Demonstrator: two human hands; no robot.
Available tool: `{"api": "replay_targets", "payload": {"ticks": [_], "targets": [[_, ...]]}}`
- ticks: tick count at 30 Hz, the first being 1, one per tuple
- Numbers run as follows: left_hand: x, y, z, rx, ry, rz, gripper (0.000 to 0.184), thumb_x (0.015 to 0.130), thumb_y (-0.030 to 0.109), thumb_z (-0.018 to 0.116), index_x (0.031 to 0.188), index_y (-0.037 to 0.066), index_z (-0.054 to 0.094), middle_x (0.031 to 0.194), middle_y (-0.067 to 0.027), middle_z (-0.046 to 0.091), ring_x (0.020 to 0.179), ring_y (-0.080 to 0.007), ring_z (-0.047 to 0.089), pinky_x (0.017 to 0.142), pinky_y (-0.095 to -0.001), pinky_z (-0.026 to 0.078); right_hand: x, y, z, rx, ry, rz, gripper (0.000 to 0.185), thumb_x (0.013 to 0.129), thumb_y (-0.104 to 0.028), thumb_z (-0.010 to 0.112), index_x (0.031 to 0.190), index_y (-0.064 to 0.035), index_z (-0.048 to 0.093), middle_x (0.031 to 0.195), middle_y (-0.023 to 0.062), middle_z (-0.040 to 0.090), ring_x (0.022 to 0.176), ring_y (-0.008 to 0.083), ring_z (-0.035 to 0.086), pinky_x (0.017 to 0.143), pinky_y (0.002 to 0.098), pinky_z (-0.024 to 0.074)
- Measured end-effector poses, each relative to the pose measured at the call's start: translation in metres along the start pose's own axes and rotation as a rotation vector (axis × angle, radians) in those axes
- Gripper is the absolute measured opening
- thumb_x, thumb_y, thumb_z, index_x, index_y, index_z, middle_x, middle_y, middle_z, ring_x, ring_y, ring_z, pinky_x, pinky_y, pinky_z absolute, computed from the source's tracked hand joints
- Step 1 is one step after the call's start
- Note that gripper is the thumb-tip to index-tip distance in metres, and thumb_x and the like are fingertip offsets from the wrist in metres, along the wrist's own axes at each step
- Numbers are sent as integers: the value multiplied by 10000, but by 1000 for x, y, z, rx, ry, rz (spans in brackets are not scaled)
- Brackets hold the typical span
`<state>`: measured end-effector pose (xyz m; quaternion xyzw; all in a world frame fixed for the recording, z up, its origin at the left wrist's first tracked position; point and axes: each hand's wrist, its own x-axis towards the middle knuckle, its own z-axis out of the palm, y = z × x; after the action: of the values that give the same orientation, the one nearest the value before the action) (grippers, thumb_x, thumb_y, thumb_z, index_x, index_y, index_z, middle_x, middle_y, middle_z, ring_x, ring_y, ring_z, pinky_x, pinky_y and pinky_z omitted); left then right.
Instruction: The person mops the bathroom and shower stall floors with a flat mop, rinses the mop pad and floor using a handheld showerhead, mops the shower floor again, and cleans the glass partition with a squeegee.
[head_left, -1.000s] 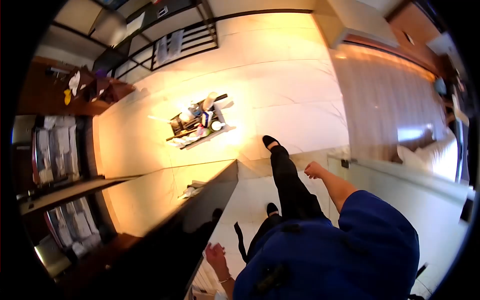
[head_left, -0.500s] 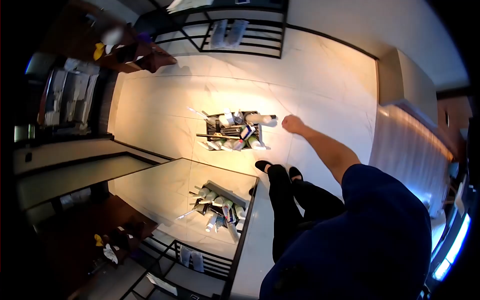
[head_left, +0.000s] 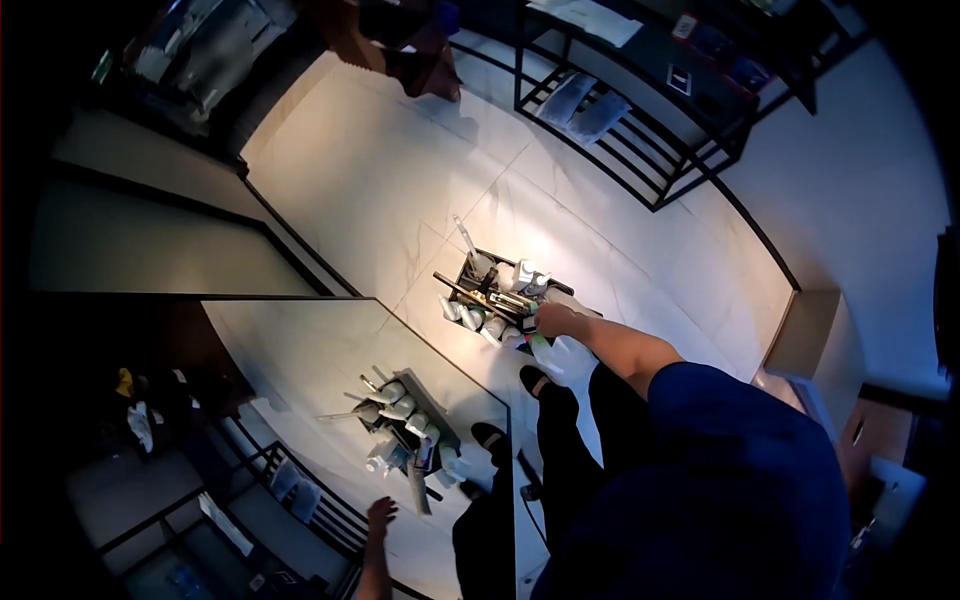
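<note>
Right hand (head_left: pixel 556 320), fingers too hidden to tell whether they grasp anything, black caddy (head_left: pixel 464 272) of bottles just left of it, crumpled white material (head_left: pixel 568 361) just below, black shoe (head_left: pixel 531 379) lower left.

Bottles (head_left: pixel 492 328) sit in a caddy (head_left: pixel 465 279) on the floor (head_left: pixel 360 170), right of the reflective panel (head_left: pixel 300 340), before the slatted rack (head_left: pixel 632 160).

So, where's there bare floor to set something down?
Pale floor lies bare between the caddy and the black table, and between the caddy and the brown furniture at top. It's crowded at the caddy, packed with bottles: the right hand is at its near end, with a shoe and white item close beside.
</note>
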<state>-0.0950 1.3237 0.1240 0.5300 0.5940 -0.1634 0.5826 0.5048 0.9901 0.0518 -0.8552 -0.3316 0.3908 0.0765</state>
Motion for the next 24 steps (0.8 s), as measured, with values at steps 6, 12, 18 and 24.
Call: {"api": "replay_targets", "payload": {"ticks": [6,12,18,24], "targets": [[163,18,-37,532,71,373,384,818,253,550,1147,62,504,1048,-109,568,912,-256,550,760,-359,423,161,10,15,-222,-67,-84,234,699,-153,498,881,-105,637,960,117,620,901,284,596,698,373,501],[335,6,-25,1086,317,676,466,796,213,572,1205,24,449,1150,-169,513,1050,-314,481,933,-401,358,276,-1,46,-522,109,-209,223,785,-196,469,982,-186,573,1015,13,585,1043,230,434,785,424,345],[343,23,13,926,407,437,440,793,216,567,1176,29,461,1122,-161,519,1021,-306,487,907,-398,367,299,12,79,-712,162,-431,132,735,-153,517,811,-130,621,904,57,603,900,226,492,742,417,331],[225,56,36,767,527,307,413,791,219,562,1148,33,472,1094,-153,525,992,-298,494,880,-394,377,227,-27,17,-403,590,-703,81,647,-165,550,710,-114,548,727,70,495,768,260,458,668,480,332]]}}
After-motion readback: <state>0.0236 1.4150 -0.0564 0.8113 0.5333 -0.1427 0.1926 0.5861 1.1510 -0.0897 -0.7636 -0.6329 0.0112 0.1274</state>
